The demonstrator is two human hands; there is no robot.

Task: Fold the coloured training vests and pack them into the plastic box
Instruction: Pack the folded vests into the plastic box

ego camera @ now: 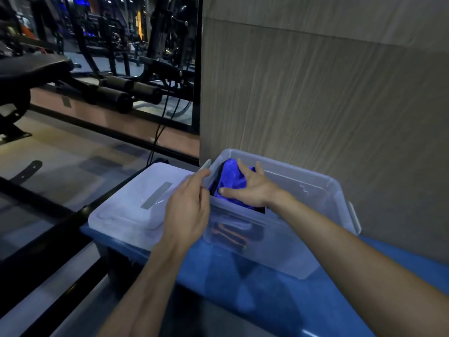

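- Pressing the blue vest [229, 181] down into the far-left end of the plastic box [313, 190], right hand [250, 188] spread flat on it.
- Left hand [188, 210] loosely open, fingertips at the box's left rim, so it's the spare one.
- Lid [136, 205] sits just left.

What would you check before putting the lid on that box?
1. Blue vest inside box: ok, right hand presses it down.
2. Vest below the rim: not ok, it bulges at the left end.
3. Lid in reach: ok, beside the box.
4. Left hand free: ok, open at the box's end.
5. Latches open: cannot tell.
6. More vests left: cannot tell.
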